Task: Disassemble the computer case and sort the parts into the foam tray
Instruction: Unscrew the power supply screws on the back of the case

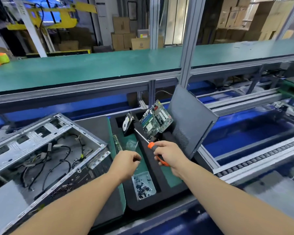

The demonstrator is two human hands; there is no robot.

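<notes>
The right hand [168, 154] grips an orange-handled screwdriver [150, 144], its steel shaft pointing over the black foam tray [166, 192]. The left hand [127, 161] hovers above the tray with fingers curled, perhaps pinching a small screw; I cannot tell. The stripped grey metal computer case [46, 150] lies open at left; a green motherboard [155, 119] and hard drive [127, 123] already stand in the tray. Likely next: dropping a screw into the clear screw bin [143, 184]

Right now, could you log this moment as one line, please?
right hand: grips screwdriver | left hand: curled over screw bin
</notes>
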